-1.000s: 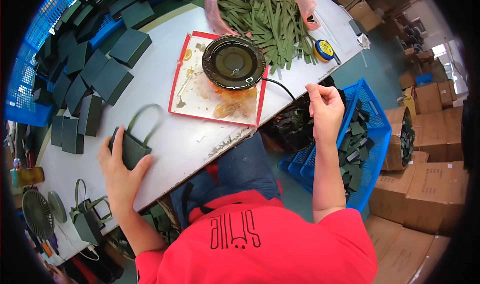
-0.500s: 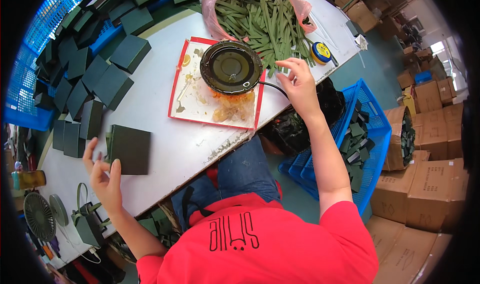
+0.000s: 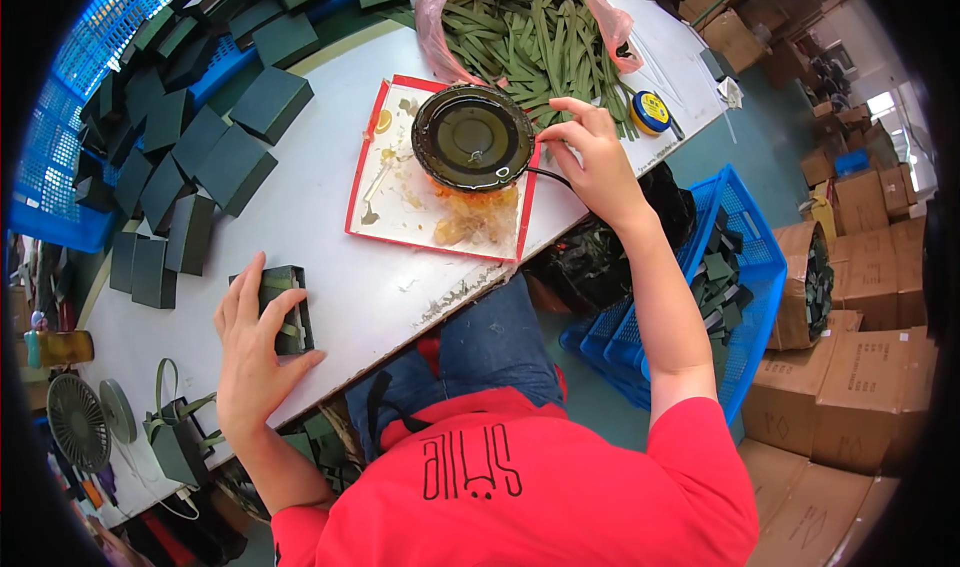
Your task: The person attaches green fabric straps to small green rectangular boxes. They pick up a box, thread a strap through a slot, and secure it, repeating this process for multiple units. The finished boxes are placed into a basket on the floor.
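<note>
My left hand [image 3: 256, 352] is around a small dark green box [image 3: 292, 309], its fingers and thumb curled about the sides. The box lies on the white table near its front edge with a hollow side showing, and my hand hides part of it. My right hand [image 3: 598, 165] is at the right rim of a round black pan [image 3: 474, 137] holding shiny dark liquid. Its thumb and forefinger are pinched together; what is between them, if anything, is too small to make out. The pan sits on a red-edged white tray [image 3: 395, 222] stained with amber residue.
A pink plastic bag [image 3: 432, 22] of green ribbon strips [image 3: 530, 27] stands behind the pan, beside a round blue-and-yellow tin [image 3: 650, 112]. Many dark green boxes [image 3: 235, 170] fill the left, near blue crates [image 3: 60, 207]. A blue crate [image 3: 765, 267] and cartons [image 3: 870, 387] stand right.
The green box in my left hand has turned from a flat face to its hollow side, and my fingers have come over it. My right hand has moved left, closer to the pan's rim.
</note>
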Available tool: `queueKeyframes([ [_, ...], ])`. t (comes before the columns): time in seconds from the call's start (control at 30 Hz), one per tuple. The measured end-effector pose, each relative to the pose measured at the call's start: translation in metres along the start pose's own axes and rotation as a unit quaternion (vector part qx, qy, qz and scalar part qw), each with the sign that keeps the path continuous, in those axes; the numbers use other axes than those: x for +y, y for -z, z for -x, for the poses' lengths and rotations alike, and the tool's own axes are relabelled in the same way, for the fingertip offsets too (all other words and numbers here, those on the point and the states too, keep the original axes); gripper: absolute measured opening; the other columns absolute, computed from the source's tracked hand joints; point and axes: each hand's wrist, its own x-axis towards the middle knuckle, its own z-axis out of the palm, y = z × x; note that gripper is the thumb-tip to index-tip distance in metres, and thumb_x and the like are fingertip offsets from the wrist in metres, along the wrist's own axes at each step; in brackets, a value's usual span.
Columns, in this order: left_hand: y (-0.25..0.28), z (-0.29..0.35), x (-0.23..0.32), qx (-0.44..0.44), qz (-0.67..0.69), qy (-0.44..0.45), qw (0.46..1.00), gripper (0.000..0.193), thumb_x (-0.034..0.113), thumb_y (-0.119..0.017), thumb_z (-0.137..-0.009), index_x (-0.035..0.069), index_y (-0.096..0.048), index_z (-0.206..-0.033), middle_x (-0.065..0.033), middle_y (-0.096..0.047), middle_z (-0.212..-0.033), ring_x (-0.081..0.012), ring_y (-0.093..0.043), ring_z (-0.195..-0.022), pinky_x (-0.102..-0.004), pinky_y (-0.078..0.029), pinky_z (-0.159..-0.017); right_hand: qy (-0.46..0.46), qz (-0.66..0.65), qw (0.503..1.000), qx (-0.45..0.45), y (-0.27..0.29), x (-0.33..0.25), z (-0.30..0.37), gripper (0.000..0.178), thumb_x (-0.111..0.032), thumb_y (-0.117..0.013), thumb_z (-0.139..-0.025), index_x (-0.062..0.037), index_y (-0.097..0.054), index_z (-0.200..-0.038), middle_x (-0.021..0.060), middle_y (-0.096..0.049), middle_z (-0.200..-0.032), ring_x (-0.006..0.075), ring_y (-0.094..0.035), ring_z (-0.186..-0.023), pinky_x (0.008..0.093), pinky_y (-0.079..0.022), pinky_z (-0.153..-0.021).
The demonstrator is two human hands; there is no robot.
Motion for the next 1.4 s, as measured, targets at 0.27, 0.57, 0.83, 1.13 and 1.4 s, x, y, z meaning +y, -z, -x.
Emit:
queueKeyframes([
  [0.27,-0.008,-0.007,0.006,0.027,-0.026,0.009,0.999,0.082,0.017,-0.09,-0.05,0.012,-0.063,-0.127,-0.0161,-0.046,-0.148,-0.0385,-0.036,-0.14,-0.0485,-0.028,-0.116,-0.274,-0.406,0.872,0.026,0.041,-0.089,0.036,0.018,-0.008,-0.053,-0.103,-0.0006,-0.056,-0.12,0.0044,-0.062,-0.088,0.0075,-0.054,-0.071,0.0216,-0.043,-0.062],
  [0.57,-0.018,-0.012,0.018,0.035,0.024,-0.013,0.999,0.081,0.022,-0.092,-0.054,0.012,-0.063,-0.129,-0.017,-0.044,-0.146,-0.0399,-0.038,-0.137,-0.0516,-0.032,-0.114,-0.409,-0.583,0.702,-0.002,0.004,-0.102,0.039,0.018,-0.018,-0.063,-0.101,-0.0003,-0.059,-0.105,0.0024,-0.062,-0.079,0.0026,-0.046,-0.059,0.0187,-0.035,-0.052],
  [0.83,-0.019,-0.011,0.018,0.037,0.03,-0.009,0.999,0.081,0.024,-0.093,-0.053,0.014,-0.064,-0.129,-0.017,-0.044,-0.146,-0.04,-0.038,-0.136,-0.0523,-0.032,-0.113,-0.436,-0.599,0.672,0.013,-0.014,-0.103,0.031,0.021,-0.022,-0.068,-0.099,-0.003,-0.059,-0.096,0.0003,-0.06,-0.073,0.0011,-0.038,-0.052,0.0194,-0.026,-0.045],
  [1.13,-0.019,-0.01,0.017,0.036,0.029,-0.007,0.999,0.089,0.022,-0.093,-0.052,0.012,-0.059,-0.135,-0.0148,-0.046,-0.146,-0.0374,-0.039,-0.138,-0.0496,-0.033,-0.113,-0.436,-0.582,0.686,0.024,-0.024,-0.1,0.027,0.021,-0.021,-0.068,-0.097,-0.0056,-0.057,-0.09,-0.0011,-0.056,-0.067,0.0019,-0.035,-0.049,0.0206,-0.024,-0.044],
  [1.4,-0.018,-0.008,0.013,0.034,0.035,0.008,0.999,0.101,0.016,-0.091,-0.051,0.005,-0.049,-0.142,-0.0134,-0.049,-0.145,-0.0353,-0.041,-0.137,-0.0461,-0.033,-0.114,-0.447,-0.598,0.665,0.032,-0.017,-0.102,0.03,0.019,-0.017,-0.069,-0.096,-0.0076,-0.054,-0.088,-0.0028,-0.053,-0.065,0.002,-0.034,-0.048,0.0208,-0.023,-0.044],
])
